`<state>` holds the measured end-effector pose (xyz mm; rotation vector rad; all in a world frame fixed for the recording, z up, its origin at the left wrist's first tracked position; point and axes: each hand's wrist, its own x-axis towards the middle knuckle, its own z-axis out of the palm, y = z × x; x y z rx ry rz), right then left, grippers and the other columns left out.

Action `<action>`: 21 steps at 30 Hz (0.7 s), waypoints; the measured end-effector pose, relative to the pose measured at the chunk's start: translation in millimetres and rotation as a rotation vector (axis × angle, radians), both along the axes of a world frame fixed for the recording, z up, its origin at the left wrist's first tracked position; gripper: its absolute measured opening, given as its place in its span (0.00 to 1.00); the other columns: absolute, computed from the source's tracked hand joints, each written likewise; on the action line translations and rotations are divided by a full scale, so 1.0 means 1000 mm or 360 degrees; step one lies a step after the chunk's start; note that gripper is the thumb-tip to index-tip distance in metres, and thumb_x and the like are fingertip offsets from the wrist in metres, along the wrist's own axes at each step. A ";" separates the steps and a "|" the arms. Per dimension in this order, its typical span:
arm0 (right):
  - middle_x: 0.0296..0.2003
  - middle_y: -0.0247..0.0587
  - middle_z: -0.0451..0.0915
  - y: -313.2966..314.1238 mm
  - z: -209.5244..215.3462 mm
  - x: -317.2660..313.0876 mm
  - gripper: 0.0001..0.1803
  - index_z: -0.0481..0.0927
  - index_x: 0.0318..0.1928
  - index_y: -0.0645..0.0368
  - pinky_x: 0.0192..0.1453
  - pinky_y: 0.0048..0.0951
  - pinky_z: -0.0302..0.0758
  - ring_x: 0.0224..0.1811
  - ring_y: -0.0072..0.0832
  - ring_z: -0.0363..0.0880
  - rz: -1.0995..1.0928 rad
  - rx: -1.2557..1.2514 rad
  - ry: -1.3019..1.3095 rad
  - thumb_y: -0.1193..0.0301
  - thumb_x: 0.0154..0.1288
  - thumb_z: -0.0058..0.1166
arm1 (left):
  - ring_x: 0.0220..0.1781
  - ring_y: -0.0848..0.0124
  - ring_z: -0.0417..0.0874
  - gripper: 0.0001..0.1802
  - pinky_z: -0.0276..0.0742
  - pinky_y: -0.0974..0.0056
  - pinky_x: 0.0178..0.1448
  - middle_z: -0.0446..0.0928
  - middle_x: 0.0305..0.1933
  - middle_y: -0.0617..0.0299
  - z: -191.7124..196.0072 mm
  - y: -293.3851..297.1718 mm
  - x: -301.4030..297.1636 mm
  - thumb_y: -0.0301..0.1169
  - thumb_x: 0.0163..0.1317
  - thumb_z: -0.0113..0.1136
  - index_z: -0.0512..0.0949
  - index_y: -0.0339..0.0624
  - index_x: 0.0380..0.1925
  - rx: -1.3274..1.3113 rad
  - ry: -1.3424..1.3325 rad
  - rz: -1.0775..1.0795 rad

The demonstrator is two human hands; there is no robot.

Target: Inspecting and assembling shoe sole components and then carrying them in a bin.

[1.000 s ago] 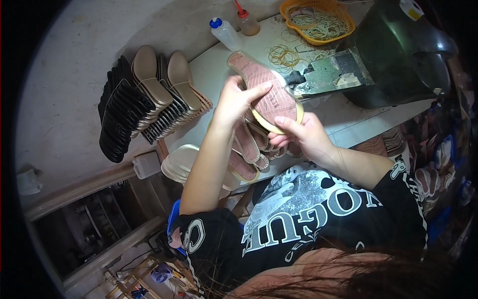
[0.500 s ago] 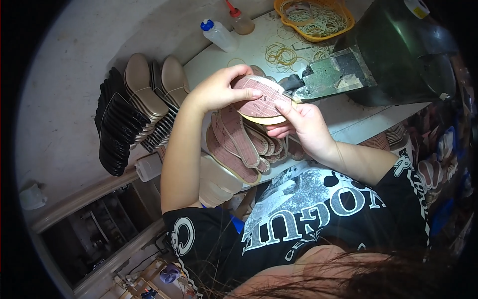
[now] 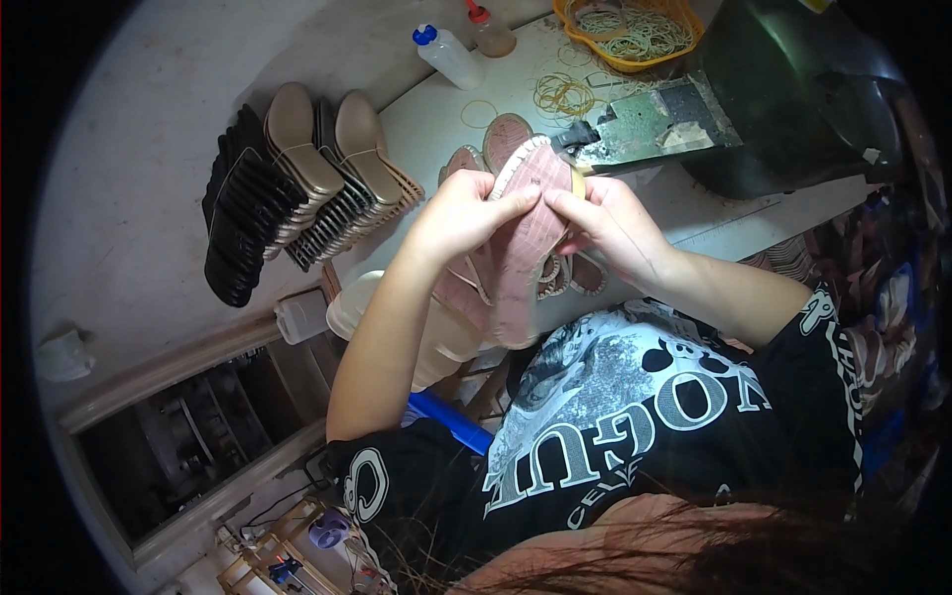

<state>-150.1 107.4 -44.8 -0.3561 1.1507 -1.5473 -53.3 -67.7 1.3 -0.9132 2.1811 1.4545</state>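
One pink insole [image 3: 522, 273] in both hands, above the worktop [image 3: 412, 111], close to its near edge. Wide end towards the machine, narrow end pointing at the near edge. Yellow trim visible on the right side, pale stitched trim on the upper left.

Left hand [image 3: 461, 210]: pinching the left side, thumb flat on the upper face, fingers bent behind. Right hand [image 3: 617, 226]: pinching the opposite side, thumb almost tip to tip with the left one; fingertips partly hidden beneath. Contact between insole and black machine tip [image 3: 573, 139]: not possible to tell, owing to glare and overlap.

Under and around the hands, towards the near edge: further pink insoles [image 3: 510, 141], overlapping. At the right of the worktop: green machine arm [image 3: 654, 129], with dark green housing [image 3: 793, 99] behind. Near the far edge: blue-capped bottle [image 3: 451, 61], red-topped bottle [image 3: 492, 36] and yellow basket [image 3: 630, 66] of rubber bands. Loose rubber bands [image 3: 563, 96] just in front of the basket. Beside the left edge: bundled bronze soles [image 3: 290, 117] and black soles [image 3: 230, 213].
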 end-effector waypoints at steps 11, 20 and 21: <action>0.47 0.42 0.77 0.028 -0.013 0.017 0.17 0.68 0.53 0.65 0.54 0.27 0.75 0.48 0.23 0.76 0.0006 -0.0183 0.0226 0.75 0.66 0.52 | 0.13 0.76 0.76 0.25 0.72 0.74 0.17 0.77 0.19 0.60 -0.003 0.049 0.007 0.49 0.64 0.57 0.78 0.34 0.26 0.0231 0.0294 0.0440; 0.42 0.42 0.78 0.059 -0.011 -0.026 0.20 0.65 0.56 0.63 0.45 0.27 0.75 0.39 0.22 0.80 0.0788 -0.0151 0.0214 0.67 0.68 0.50 | 0.10 0.81 0.66 0.22 0.58 0.74 0.14 0.73 0.14 0.66 -0.019 0.045 0.005 0.47 0.57 0.67 0.76 0.39 0.21 -0.0038 0.0453 0.0705; 0.42 0.41 0.78 0.068 -0.014 -0.027 0.19 0.66 0.56 0.63 0.40 0.25 0.77 0.34 0.22 0.81 0.0754 -0.0158 0.0334 0.67 0.69 0.49 | 0.10 0.81 0.66 0.22 0.58 0.74 0.14 0.73 0.14 0.66 -0.020 0.041 0.003 0.47 0.57 0.67 0.76 0.39 0.21 -0.0043 0.0448 0.0714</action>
